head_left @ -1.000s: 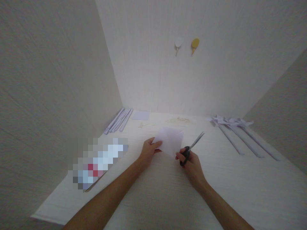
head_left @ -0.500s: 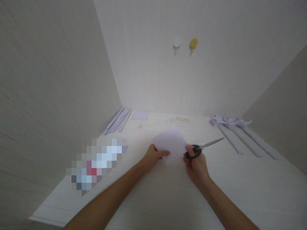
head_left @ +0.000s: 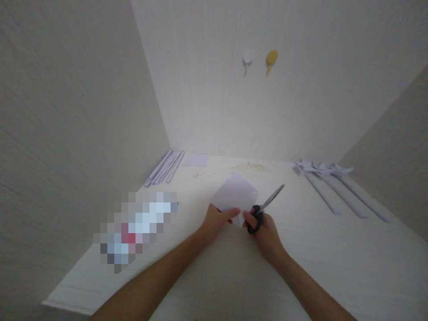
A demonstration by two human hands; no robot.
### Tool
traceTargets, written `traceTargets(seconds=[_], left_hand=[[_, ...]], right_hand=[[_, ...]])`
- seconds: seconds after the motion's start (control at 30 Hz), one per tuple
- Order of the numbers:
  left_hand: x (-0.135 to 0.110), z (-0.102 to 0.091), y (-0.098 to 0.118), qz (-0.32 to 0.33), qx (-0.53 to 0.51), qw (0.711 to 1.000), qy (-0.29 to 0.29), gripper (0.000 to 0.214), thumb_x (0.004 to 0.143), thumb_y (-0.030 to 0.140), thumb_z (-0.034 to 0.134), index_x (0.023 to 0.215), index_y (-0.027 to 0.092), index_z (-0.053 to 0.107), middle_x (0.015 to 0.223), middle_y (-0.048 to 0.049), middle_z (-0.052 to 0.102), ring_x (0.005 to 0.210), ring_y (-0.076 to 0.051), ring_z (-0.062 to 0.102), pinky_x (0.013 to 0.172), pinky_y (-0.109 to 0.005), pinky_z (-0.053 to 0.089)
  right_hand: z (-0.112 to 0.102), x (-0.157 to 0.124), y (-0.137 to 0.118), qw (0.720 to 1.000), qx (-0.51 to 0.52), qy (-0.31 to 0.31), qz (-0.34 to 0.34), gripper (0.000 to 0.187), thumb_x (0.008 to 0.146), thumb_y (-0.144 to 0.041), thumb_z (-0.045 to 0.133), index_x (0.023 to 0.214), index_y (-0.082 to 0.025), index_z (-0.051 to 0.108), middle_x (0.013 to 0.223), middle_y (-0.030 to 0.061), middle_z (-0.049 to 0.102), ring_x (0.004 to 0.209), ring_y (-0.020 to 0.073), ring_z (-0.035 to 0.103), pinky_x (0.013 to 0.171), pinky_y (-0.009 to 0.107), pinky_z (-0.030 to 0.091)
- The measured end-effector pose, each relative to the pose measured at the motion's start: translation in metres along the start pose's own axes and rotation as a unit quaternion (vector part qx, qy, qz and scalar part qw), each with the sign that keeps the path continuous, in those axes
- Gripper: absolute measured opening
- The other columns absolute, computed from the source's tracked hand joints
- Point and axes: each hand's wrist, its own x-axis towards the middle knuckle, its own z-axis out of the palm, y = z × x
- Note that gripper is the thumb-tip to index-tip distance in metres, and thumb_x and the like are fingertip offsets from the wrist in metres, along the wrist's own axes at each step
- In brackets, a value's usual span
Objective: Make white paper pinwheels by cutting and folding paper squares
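A square sheet of white paper (head_left: 235, 192) is held up with one corner pointing away from me. My left hand (head_left: 219, 219) grips its near left part, thumb on top and fingers underneath. My right hand (head_left: 262, 227) is closed around the black handles of a pair of scissors (head_left: 264, 210), whose blades look shut and point up and to the right. The right thumb is at the paper's near right edge; whether it pinches the sheet is hard to tell.
Rolled paper sticks (head_left: 166, 167) lie at the back left beside a small paper square (head_left: 195, 160). Paper pinwheels on sticks (head_left: 321, 171) lie at the back right. Thin brownish bits (head_left: 252, 166) lie near the wall. A pixelated area covers something at left. Two hooks (head_left: 272, 58) are on the wall.
My right hand has moved left and slightly nearer with the scissors, and the blades now point more steeply away. The left hand has shifted slightly, its thumb further right on the paper.
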Motion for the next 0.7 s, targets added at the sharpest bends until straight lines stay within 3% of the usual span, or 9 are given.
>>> traceTargets(seconds=[0.37,0.53,0.7], left_hand=[[0.0050,-0.0029,0.0009,0.030,0.024,0.996,0.079,0.020,0.054,0.025,0.065,0.068,0.012,0.060,0.063,-0.0017,0.061,0.053,-0.012,0.054,0.048,-0.022,0.045],[0.0024,-0.0018,0.0032,0.038,0.050,0.993,0.098,0.019,0.054,0.024,0.064,0.068,0.012,0.060,0.060,-0.0013,0.061,0.052,-0.012,0.054,0.047,-0.022,0.045],[0.0007,-0.0015,0.0043,0.038,0.052,0.995,0.080,0.015,0.054,0.022,0.064,0.063,0.011,0.060,0.058,-0.0017,0.061,0.053,-0.013,0.054,0.049,-0.022,0.044]], right_hand=[[0.0011,-0.0002,-0.0038,0.999,-0.018,-0.050,-0.011,0.012,0.062,-0.025,0.059,0.061,-0.014,0.055,0.052,-0.0027,0.051,0.049,0.0088,0.044,0.047,0.021,0.033],[0.0029,-0.0007,-0.0059,0.999,-0.021,-0.029,-0.002,0.012,0.059,-0.024,0.061,0.059,-0.015,0.054,0.052,-0.0026,0.051,0.049,0.0097,0.045,0.048,0.022,0.035],[0.0030,-0.0006,-0.0073,0.999,-0.039,0.010,-0.005,0.014,0.060,-0.028,0.060,0.058,-0.016,0.053,0.050,-0.0020,0.051,0.049,0.0104,0.045,0.049,0.023,0.036]])
